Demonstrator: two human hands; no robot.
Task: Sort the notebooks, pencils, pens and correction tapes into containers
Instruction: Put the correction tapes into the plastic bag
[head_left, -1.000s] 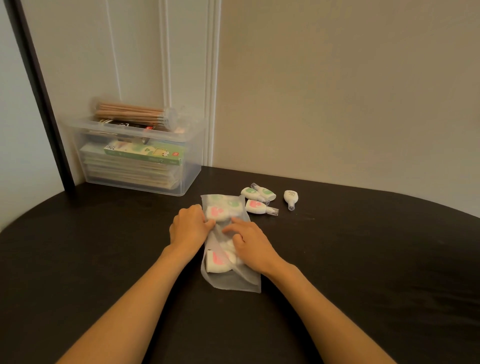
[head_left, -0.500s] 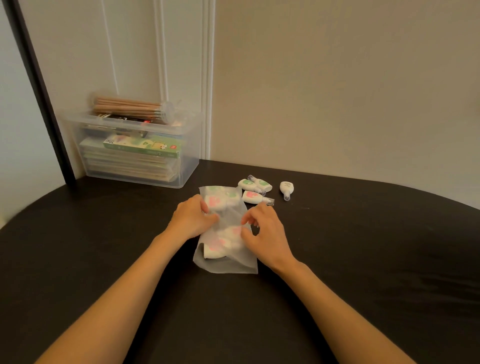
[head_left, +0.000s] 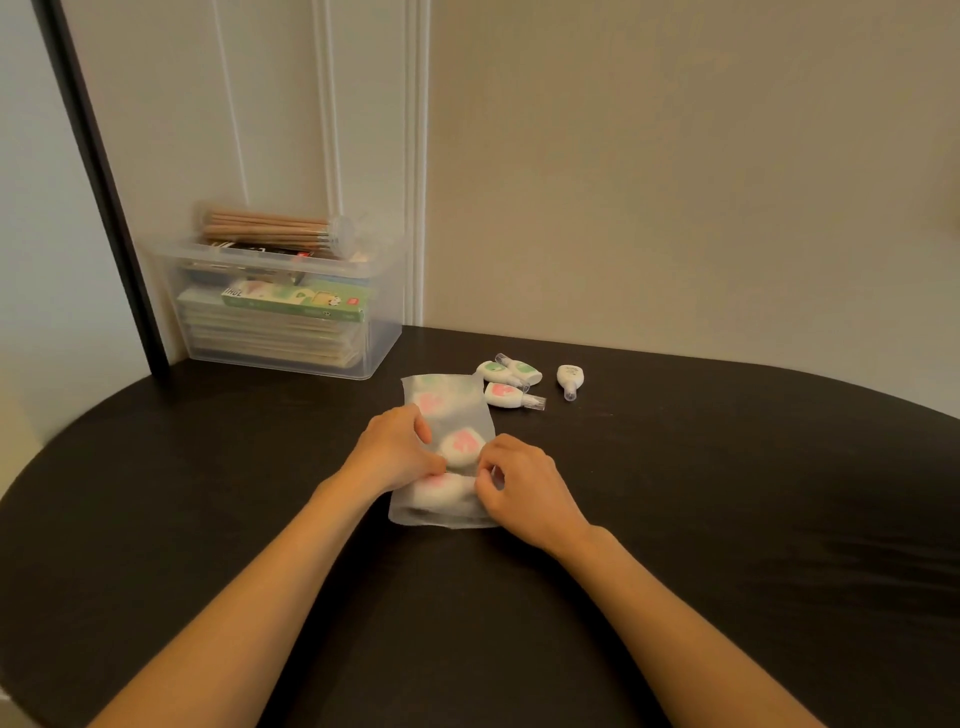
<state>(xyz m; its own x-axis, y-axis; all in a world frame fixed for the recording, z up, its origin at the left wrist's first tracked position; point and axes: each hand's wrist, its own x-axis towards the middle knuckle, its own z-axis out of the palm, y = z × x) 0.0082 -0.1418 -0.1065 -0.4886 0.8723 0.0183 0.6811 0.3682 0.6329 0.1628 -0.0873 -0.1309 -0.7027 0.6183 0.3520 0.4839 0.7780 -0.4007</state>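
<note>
A frosted plastic pouch (head_left: 448, 402) lies on the dark table (head_left: 727, 519) with several white correction tapes inside, their pink and green labels showing through. My left hand (head_left: 395, 451) grips the pouch's left edge. My right hand (head_left: 524, 483) pinches its right edge near the bottom. Loose correction tapes lie just beyond: two with green labels (head_left: 511, 370), one with a pink label (head_left: 511, 396) and a plain white one (head_left: 570, 379).
A clear plastic bin (head_left: 384, 332) stands at the back left against the wall, holding stacked notebooks (head_left: 270, 338), a green box and a clear tube of wooden pencils (head_left: 270, 231) on top. A dark vertical post (head_left: 104, 197) runs behind it.
My right hand slid from the pouch's middle to its right edge and now pinches it. The tapes inside have shifted. The camera view moved a little.
</note>
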